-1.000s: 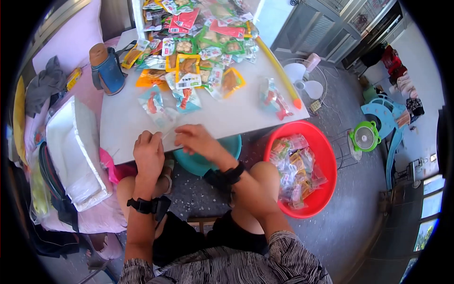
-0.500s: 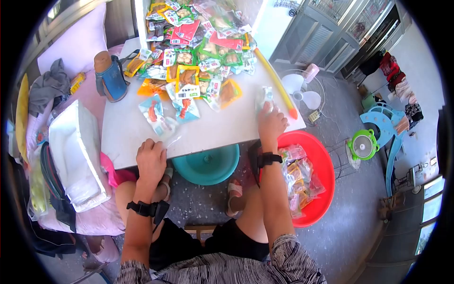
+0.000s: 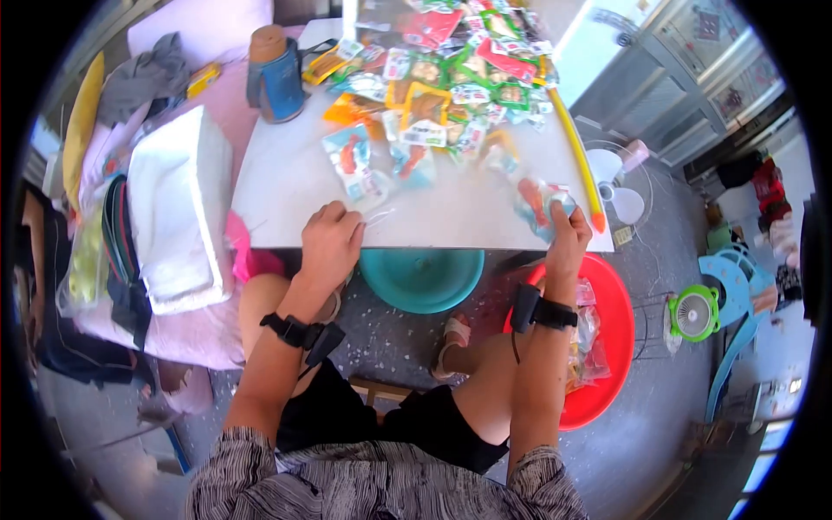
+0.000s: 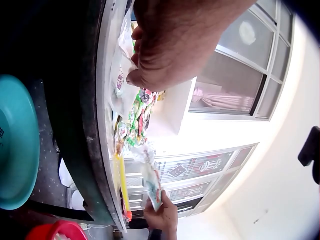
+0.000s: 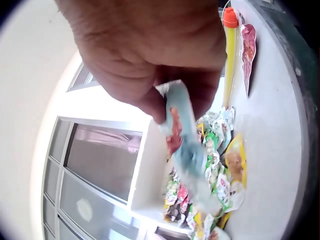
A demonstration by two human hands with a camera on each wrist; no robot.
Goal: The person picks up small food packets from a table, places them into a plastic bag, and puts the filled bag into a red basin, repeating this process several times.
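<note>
My right hand (image 3: pixel 568 243) pinches a light-blue clear food packet (image 3: pixel 539 206) with reddish food inside, above the table's right front corner. In the right wrist view this packet (image 5: pixel 182 135) hangs tilted from thumb and fingers. My left hand (image 3: pixel 332 243) is at the table's front edge, fingers curled at a thin clear plastic piece (image 3: pixel 380 215). The left wrist view has whitish plastic film (image 4: pixel 120 75) right at its thumb and fingertips. A similar blue packet (image 3: pixel 351 160) lies just beyond the left hand. A pink packet (image 5: pixel 248 52) lies on the tabletop near the right hand.
Mixed food packets (image 3: pixel 468 69) heap at the table's back. A yellow tube with an orange tip (image 3: pixel 576 156) lines the right edge. A red basin (image 3: pixel 617 364) of packets and a teal basin (image 3: pixel 422 282) stand below. At left are a blue flask (image 3: pixel 279 82) and foam box (image 3: pixel 182 217).
My right hand moved from near the left hand to the table's right corner and lifted a blue packet there. The left hand stayed at the front edge. The head view has shifted.
</note>
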